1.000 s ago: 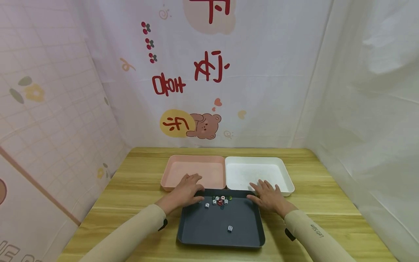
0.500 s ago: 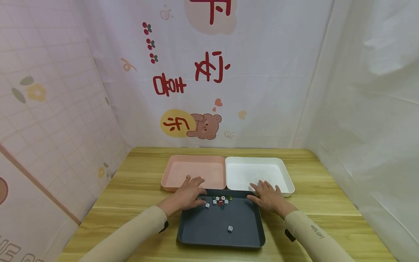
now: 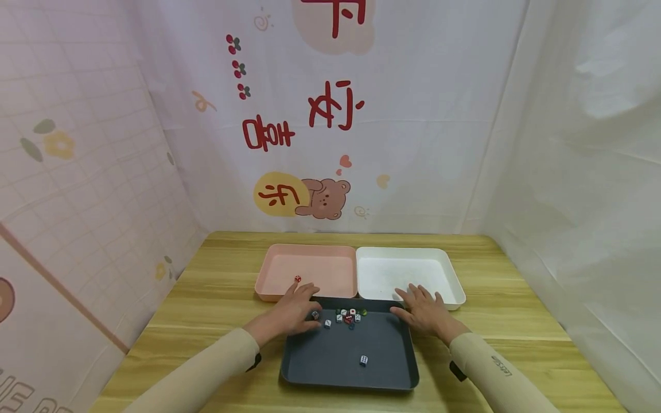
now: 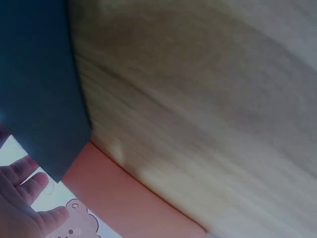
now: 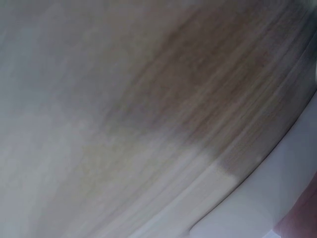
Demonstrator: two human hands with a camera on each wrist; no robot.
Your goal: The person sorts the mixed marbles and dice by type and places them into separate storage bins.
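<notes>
My left hand [image 3: 290,314] is over the left rim of the dark grey tray [image 3: 325,361], thumb and fingers apart. A dark die [image 3: 315,315] shows in the gap between them; whether they touch it I cannot tell. Just right of the thumb lies a white die [image 3: 327,324]. Several white, red and green dice cluster near the tray's back edge, one of them a red die [image 3: 348,319]. Another white die [image 3: 364,361] lies alone toward the front. My right hand [image 3: 426,311] rests with spread fingers at the tray's back right corner, by the white tray [image 3: 403,254].
Behind the dark tray, a pink tray [image 3: 315,251] stands side by side with the white one. A red die [image 3: 298,279] lies in the pink tray. All the trays stand on a wooden table [image 3: 217,275], with printed cloth hanging behind and at the sides.
My left hand shifted slightly right, then drew back left with its fingers lower. The dark die and the red die in the pink tray now show more fully. My right hand stayed put.
</notes>
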